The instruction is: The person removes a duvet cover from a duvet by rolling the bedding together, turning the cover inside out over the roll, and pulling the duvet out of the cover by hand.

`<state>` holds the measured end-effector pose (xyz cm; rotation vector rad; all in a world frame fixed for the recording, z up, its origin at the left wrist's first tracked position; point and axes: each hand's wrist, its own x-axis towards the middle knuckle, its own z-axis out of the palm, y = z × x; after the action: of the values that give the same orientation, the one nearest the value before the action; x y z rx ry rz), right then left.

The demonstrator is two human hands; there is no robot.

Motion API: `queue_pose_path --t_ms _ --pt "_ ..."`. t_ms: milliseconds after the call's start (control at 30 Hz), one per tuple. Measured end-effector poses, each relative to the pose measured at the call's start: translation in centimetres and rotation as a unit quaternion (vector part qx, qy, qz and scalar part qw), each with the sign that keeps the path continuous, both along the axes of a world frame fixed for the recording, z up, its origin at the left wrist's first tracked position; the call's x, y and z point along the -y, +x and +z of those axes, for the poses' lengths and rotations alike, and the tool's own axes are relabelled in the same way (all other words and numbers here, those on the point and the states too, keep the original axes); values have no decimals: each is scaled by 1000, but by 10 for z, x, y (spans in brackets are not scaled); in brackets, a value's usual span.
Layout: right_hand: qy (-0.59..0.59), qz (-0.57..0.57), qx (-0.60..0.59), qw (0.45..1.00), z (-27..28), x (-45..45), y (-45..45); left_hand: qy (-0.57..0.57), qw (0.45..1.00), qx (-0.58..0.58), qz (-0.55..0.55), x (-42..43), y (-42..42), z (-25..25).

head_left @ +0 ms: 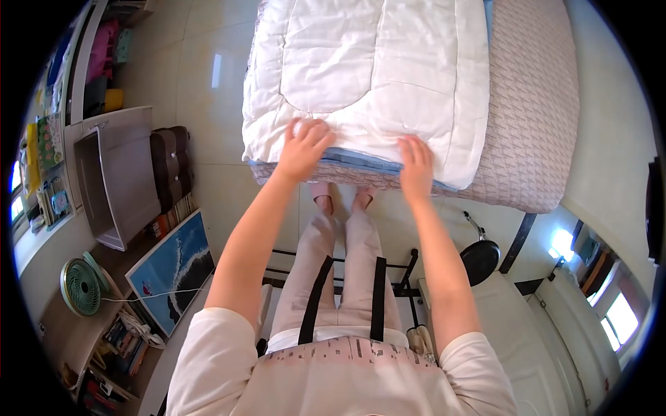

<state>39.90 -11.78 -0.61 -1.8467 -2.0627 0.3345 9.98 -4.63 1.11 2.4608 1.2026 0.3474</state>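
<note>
A white stitched quilt (333,62) lies across the bed in front of me, its near edge a little wavy. My left hand (305,147) rests on that edge toward its left part, fingers spread and bent over the fabric. Farther right, my right hand (416,163) touches the same edge with its fingers stretched out on top. Between the hands, a strip of blue cloth (368,161) shows from under the quilt. Below it is the beige patterned bed cover (534,104). Whatever my palms and thumbs press on underneath is partly hidden.
My feet stand on the tiled floor (215,132) close to the bed. At left are a grey open box (125,173), a brown tufted cushion (171,170), a blue picture (173,270) and a green fan (81,286). A black pan (480,262) is behind me at right.
</note>
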Motion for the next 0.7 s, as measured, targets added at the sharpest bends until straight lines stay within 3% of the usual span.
queue_pose_path --t_ms 67,167,233,267,333,467,533,600,667,700 --pt "-2 -8 20 1000 2 6 35 33 996 -76 35 -1 -20 12" --pt "-6 -26 56 998 8 25 82 37 991 -62 114 -2 -60 13" --pt "-6 -72 104 992 16 41 103 40 968 -35 244 3 -87 10" --pt "-6 -72 103 992 18 46 110 50 958 41 278 1 -102 2" --pt "-14 -160 52 986 18 51 121 -21 937 126 326 -1 -109 19" --pt "-9 -229 -14 973 1 47 137 -83 947 125 285 -8 -137 17" --pt "-98 -340 -81 932 -4 36 148 -229 862 148 428 -21 -152 2" --pt "-106 -335 -102 930 -8 23 159 -244 860 179 412 -35 -154 0" --pt "-114 -329 -125 929 -14 18 169 -388 749 269 464 -50 -140 22" --pt "-124 -326 -227 909 -17 15 170 -342 830 163 408 -57 -143 26"
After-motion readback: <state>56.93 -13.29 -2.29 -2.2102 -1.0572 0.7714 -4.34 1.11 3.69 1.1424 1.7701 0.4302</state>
